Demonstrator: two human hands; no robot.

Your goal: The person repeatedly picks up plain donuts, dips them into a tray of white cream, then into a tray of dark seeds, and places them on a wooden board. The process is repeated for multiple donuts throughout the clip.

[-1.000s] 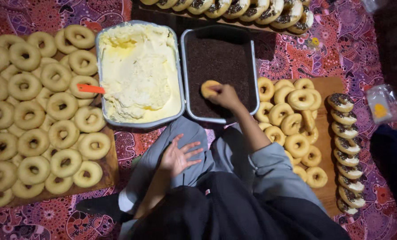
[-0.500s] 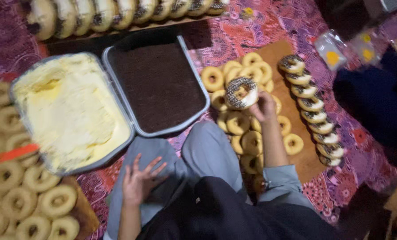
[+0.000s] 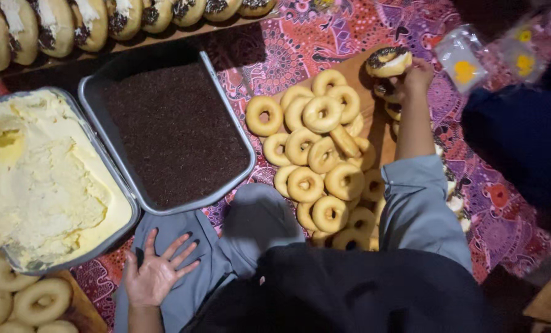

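Right hand (image 3: pixel 416 75) gripped sprinkled donut (image 3: pixel 389 61) at 1 o'clock; kept it upright in row. Left hand (image 3: pixel 155 275) lay open on knee.

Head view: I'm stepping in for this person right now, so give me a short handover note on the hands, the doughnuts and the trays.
Right hand: holds a sprinkle-coated doughnut over the far end of the wooden board.
Left hand: empty, flat on the knee.
Tray of chocolate sprinkles and tray of cream sit side by side in front.
Done: a row of coated doughnuts along the top edge; a few more beside the right hand.
Left: a pile of plain doughnuts on the board, more plain ones at lower left.
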